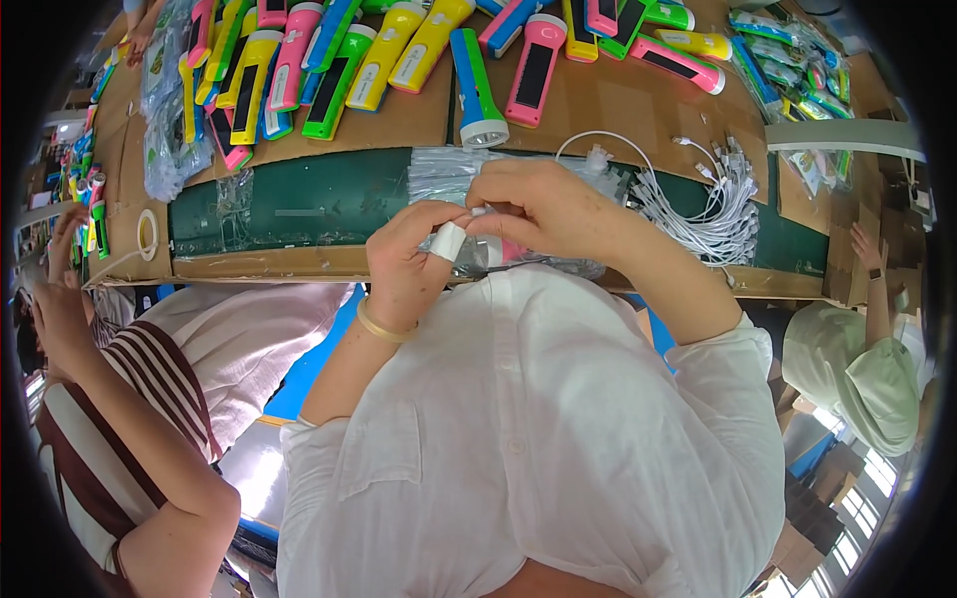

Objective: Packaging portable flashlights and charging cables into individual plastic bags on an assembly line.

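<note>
My left hand (pixel 414 261) and right hand (pixel 538 204) | fingers pinch small white cable piece (pixel 451 240) between them | above tabletop's (pixel 299 204) near edge

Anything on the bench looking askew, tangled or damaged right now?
Nothing looks damaged. The flashlights lie in a loose, overlapping heap rather than rows, and one blue flashlight sits apart near the green mat. The white cables form a loose bundle. The left hand and right hand hold a small white piece.

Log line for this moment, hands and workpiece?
left hand: pinching white cable end | right hand: gripping it too | flashlights, cable bundle behind
</note>
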The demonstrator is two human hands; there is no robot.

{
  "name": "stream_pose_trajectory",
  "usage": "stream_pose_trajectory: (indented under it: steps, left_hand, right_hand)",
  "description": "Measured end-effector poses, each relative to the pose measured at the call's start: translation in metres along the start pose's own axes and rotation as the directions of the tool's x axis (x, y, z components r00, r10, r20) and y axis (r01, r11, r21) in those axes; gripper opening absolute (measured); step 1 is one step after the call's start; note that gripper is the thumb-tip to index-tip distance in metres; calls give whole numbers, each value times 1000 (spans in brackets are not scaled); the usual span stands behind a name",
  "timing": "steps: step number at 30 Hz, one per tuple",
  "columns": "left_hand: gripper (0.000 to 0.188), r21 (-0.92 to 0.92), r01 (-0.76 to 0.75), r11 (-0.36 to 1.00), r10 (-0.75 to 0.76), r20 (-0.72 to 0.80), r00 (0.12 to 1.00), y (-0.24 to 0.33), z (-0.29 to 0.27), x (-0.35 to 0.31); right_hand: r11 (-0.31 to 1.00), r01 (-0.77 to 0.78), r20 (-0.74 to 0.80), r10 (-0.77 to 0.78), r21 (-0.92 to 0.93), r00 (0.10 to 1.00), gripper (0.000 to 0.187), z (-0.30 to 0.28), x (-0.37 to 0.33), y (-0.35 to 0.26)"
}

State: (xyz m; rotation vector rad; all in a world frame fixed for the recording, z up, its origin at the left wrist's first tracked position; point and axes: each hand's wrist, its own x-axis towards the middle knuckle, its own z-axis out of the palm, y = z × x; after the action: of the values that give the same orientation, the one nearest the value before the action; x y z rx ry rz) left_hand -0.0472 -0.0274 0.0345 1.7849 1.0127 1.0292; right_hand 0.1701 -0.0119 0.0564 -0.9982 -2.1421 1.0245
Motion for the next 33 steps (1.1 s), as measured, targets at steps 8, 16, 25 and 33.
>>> stream_pose_trajectory:
  steps: [8,16,25,33]
  left_hand:
    - [10,-189,71,979,-89,-87,992,-19,-8,-12]
    - [5,-251,206,946,-223,-41,974,-29,-11,-15]
    - [5,-214,176,961,-185,-24,982,-45,-13,-18]
    - [7,-154,42,987,-40,17,999,-28,-13,-6]
  right_hand:
    - [946,-271,-48,266,-181,963,14,-41,-59,9]
    - [767,-222,-107,198,-602,974,17,-73,-94,42]
    - [612,-777,-507,721,146,473,24,-166,-197,67]
    - [758,-181,-280,-2,-626,960,47,-70,-79,21]
